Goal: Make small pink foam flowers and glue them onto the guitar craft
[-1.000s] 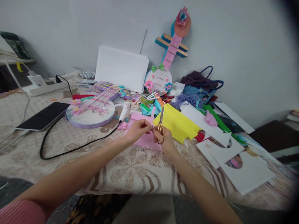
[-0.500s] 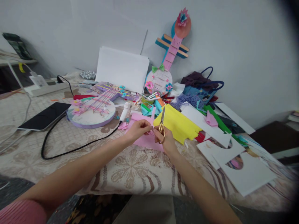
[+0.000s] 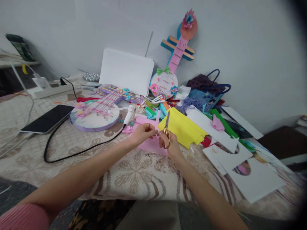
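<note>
Gold-handled scissors (image 3: 166,129) are held in my right hand (image 3: 174,147), blades pointing up and away from me. My left hand (image 3: 143,133) is closed in a pinch on a small bit of pink paper, its fingertips almost meeting those of the right hand. Most of that bit is hidden by the fingers. Beneath both hands lies a sheet of pink paper (image 3: 153,147), with a narrow pink strip (image 3: 158,117) just beyond the fingertips. Yellow paper (image 3: 183,127) lies right of the scissors.
A white glue gun (image 3: 129,115) with a black cable rests left of my hands, near a round stringed paper instrument (image 3: 96,119) and a tablet (image 3: 48,118). Another decorated instrument (image 3: 176,59) leans on the wall. Cut white boards (image 3: 254,180) lie at right.
The whole view has shifted very slightly to the right. Both hands keep nearly the same pose, with the scissors still in the right one.
</note>
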A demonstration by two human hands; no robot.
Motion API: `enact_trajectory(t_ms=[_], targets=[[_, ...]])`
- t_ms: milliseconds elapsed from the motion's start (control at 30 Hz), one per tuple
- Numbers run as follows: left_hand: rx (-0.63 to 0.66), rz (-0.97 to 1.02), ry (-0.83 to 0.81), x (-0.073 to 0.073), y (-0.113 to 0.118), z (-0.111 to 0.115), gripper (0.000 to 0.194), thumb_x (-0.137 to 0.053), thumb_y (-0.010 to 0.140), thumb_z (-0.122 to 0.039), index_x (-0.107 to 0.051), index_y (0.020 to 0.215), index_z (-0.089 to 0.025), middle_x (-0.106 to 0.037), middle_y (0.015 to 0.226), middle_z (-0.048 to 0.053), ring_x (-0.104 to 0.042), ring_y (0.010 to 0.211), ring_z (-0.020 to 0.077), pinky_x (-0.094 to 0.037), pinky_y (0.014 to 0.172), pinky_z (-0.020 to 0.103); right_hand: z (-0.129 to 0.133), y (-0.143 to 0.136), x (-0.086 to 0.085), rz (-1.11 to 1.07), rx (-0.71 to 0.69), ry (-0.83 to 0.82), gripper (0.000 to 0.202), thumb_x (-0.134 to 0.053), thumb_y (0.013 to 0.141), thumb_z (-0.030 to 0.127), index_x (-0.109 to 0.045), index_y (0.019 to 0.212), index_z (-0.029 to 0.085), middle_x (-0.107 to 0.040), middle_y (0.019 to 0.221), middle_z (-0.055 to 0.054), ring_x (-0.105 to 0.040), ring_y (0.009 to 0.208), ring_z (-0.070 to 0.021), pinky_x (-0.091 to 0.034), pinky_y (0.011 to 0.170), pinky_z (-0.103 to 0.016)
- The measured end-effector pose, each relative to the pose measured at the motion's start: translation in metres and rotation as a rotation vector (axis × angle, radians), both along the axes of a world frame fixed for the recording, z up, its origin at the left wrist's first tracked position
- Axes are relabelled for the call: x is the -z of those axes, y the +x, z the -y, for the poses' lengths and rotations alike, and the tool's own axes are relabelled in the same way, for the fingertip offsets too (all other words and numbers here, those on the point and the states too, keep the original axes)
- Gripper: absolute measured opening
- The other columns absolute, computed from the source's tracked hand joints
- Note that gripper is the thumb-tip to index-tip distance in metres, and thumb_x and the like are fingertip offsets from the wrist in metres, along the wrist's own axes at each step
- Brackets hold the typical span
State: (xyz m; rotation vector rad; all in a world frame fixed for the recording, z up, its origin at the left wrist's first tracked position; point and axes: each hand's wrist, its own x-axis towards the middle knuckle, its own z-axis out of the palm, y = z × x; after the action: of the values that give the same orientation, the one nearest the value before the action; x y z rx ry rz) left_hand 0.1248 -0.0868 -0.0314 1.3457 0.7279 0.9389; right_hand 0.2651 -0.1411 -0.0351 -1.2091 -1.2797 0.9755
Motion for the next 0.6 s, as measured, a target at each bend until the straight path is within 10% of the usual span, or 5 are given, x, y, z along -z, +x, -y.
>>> enact_trajectory(t_ms=[600], targets=[[-0.162, 0.287, -0.154, -0.006, 0.000, 0.003, 0.017, -0.064, 0.073, -0.024, -0.052, 0.071, -0.012, -0.061, 0.070, 0.002, -0.059, 0.069, 0.0102, -0.048, 0.070, 0.027, 0.007, -0.003, 0.012, 0.256, -0.122, -0.059, 0.044, -0.041, 0.083, 0.057, -0.041, 0.059, 0.020, -0.035, 0.041, 0.007, -0.036, 0.037, -0.0088, -0.029, 0.039, -0.021]])
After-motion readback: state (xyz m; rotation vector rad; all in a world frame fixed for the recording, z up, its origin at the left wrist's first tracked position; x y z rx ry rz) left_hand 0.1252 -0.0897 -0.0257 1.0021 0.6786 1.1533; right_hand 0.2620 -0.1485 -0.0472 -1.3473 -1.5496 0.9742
